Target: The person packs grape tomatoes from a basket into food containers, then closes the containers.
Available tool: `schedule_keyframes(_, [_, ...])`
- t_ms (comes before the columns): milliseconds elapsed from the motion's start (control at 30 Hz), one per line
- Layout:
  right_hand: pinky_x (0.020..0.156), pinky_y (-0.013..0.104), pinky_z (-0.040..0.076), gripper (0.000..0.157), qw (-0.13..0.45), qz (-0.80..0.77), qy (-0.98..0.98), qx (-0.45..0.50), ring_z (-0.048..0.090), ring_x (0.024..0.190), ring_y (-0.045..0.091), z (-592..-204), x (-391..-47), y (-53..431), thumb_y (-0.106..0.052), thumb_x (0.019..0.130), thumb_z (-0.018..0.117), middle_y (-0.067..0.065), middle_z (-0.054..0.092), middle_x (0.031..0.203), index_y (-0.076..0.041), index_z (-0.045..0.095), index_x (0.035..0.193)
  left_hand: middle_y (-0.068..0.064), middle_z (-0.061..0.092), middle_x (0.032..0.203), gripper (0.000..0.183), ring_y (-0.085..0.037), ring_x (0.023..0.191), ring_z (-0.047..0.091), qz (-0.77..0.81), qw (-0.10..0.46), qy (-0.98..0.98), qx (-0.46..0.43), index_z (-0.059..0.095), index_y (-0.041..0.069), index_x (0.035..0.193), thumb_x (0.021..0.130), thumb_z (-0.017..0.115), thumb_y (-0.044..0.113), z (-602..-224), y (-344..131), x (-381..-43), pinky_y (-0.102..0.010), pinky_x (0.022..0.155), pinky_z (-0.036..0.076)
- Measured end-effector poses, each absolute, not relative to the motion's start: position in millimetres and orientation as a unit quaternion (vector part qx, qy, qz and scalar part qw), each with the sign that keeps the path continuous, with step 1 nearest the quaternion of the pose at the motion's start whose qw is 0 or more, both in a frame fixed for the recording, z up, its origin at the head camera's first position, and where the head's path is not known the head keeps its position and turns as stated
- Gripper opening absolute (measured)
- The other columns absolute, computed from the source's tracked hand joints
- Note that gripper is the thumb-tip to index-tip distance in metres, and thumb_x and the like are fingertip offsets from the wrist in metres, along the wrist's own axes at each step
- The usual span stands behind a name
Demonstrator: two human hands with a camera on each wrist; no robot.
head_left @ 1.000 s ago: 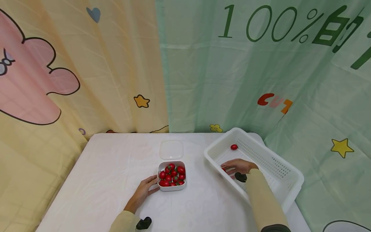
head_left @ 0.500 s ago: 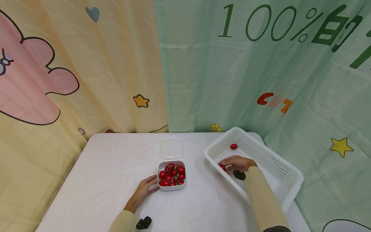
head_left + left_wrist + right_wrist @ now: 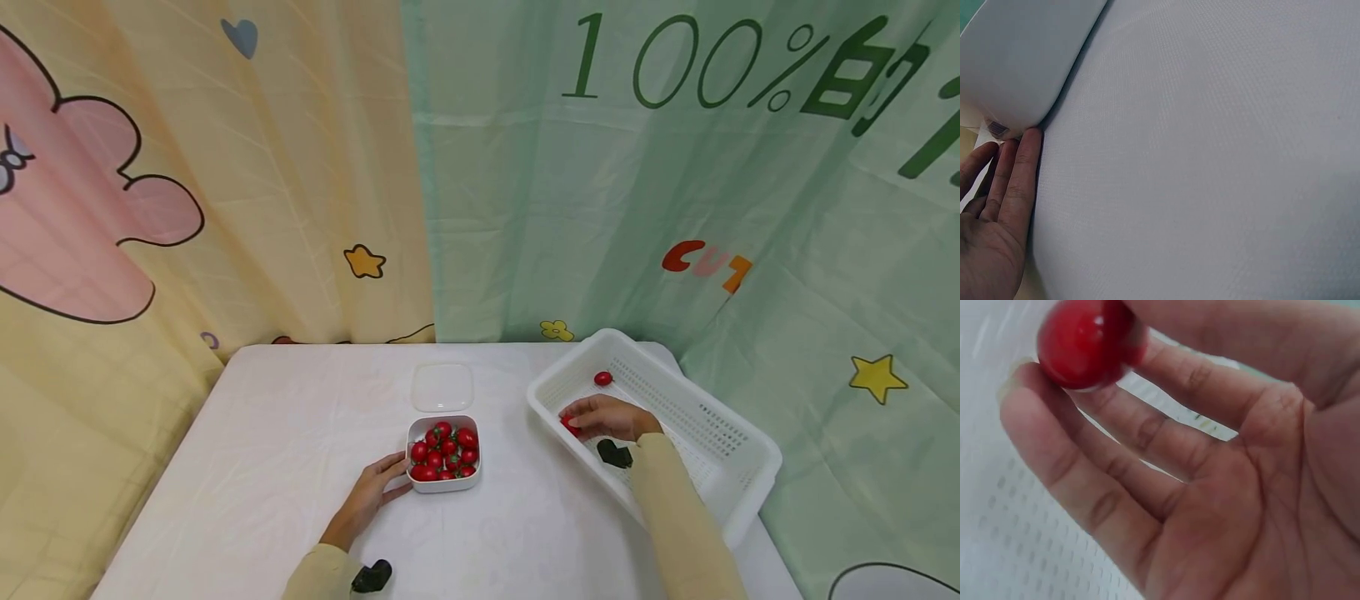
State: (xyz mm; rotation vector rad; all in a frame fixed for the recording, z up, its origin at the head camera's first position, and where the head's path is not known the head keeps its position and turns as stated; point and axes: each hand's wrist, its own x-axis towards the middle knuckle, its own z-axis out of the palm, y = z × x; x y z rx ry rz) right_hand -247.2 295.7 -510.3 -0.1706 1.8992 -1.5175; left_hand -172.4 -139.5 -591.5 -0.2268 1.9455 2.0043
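My right hand (image 3: 609,417) is inside the white perforated basket (image 3: 750,492), near its left wall. Between its thumb and fingers it pinches a glossy red cherry tomato (image 3: 1088,344). Farther back in the basket lies another cherry tomato (image 3: 603,378). My left hand (image 3: 369,496) has nearly straight fingers whose tips touch the left side of a small white box (image 3: 442,487). Several cherry tomatoes (image 3: 435,459), some with green stems, fill that box. In the left wrist view the fingertips (image 3: 1032,139) rest at the box's lower edge.
A clear lid (image 3: 442,387) lies flat behind the box on the white-covered table (image 3: 285,433). The basket stands at an angle on the table's right side. Printed curtains (image 3: 510,208) hang at the back and both sides.
In the basket, my right hand has closed its fingers on the cherry tomato and shifted slightly back and left with it. The left hand and the box have stayed in place.
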Motion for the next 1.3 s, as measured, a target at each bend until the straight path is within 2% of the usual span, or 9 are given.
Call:
schedule_keyframes(300, [0.083, 0.036, 0.058, 0.040, 0.299, -0.585, 0.749, -0.081, 0.065, 0.087, 0.020, -499.4, -240.5, 288.1, -0.010, 0.093, 0.063, 0.007, 0.068, 0.101, 0.014, 0.053, 0.123, -0.030, 0.042, 0.140, 0.056, -0.037, 0.121, 0.051, 0.706, 0.168, 0.684, -0.078, 0.040, -0.012, 0.138, 0.099, 0.055, 0.025, -590.6, -139.3, -171.7, -0.048, 0.095, 0.050])
schedule_keyframes(533, [0.083, 0.038, 0.058, 0.050, 0.257, -0.564, 0.781, -0.071, 0.065, 0.092, 0.025, -488.9, -234.4, 280.6, -0.021, 0.089, 0.069, 0.010, 0.068, 0.106, 0.011, 0.055, 0.125, -0.030, 0.042, 0.140, 0.055, -0.036, 0.121, 0.051, 0.707, 0.167, 0.683, -0.077, 0.040, -0.012, 0.138, 0.098, 0.055, 0.023, -588.3, -138.3, -170.4, -0.047, 0.095, 0.050])
schedule_keyframes(733, [0.084, 0.039, 0.056, 0.040, 0.231, -0.561, 0.792, -0.072, 0.062, 0.092, 0.024, -481.5, -230.2, 271.6, -0.022, 0.090, 0.068, 0.010, 0.068, 0.105, 0.005, 0.061, 0.118, -0.030, 0.042, 0.140, 0.055, -0.035, 0.120, 0.051, 0.707, 0.167, 0.683, -0.076, 0.040, -0.012, 0.138, 0.098, 0.056, 0.023, -587.1, -138.2, -169.0, -0.046, 0.095, 0.050])
schedule_keyframes(933, [0.082, 0.036, 0.057, 0.035, 0.212, -0.568, 0.789, -0.098, 0.064, 0.088, 0.022, -478.4, -228.6, 257.9, -0.019, 0.091, 0.067, 0.009, 0.069, 0.102, 0.006, 0.062, 0.116, -0.030, 0.042, 0.140, 0.055, -0.036, 0.121, 0.051, 0.707, 0.165, 0.684, -0.075, 0.040, -0.012, 0.138, 0.099, 0.055, 0.024, -587.5, -138.6, -169.3, -0.047, 0.096, 0.050])
schedule_keyframes(1300, [0.089, 0.034, 0.055, 0.032, 0.231, -0.580, 0.770, -0.132, 0.065, 0.091, 0.021, -481.2, -227.9, 218.6, -0.015, 0.092, 0.065, 0.009, 0.068, 0.103, 0.005, 0.063, 0.116, -0.031, 0.041, 0.140, 0.058, -0.035, 0.121, 0.050, 0.710, 0.167, 0.680, -0.072, 0.038, -0.013, 0.138, 0.098, 0.056, 0.025, -590.5, -138.7, -169.5, -0.046, 0.096, 0.050])
